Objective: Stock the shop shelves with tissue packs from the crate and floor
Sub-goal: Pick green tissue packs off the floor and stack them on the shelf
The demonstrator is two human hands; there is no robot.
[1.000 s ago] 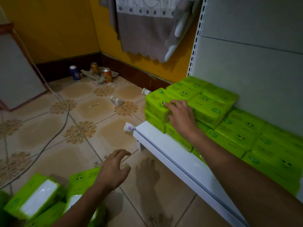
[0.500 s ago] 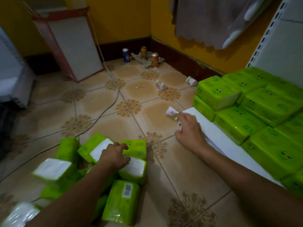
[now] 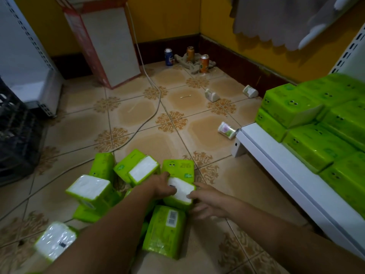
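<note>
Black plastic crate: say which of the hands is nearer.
Left. The left hand holds a white-ended green tissue pack well right of the black plastic crate; the right hand touches that pack's far side, farther off.

Tissue packs, loose pile (image 3: 88,188): lime-green wrappers with white ends, tumbled at odd angles on the tiled floor. Barcode pack (image 3: 166,230) lies flat nearest the camera. Middle pack (image 3: 180,191) has its white end up. Stocked packs (image 3: 316,147) lie flat in two layers on the white shelf (image 3: 276,171). Dark crate (image 3: 15,135) stands at far left.
</note>
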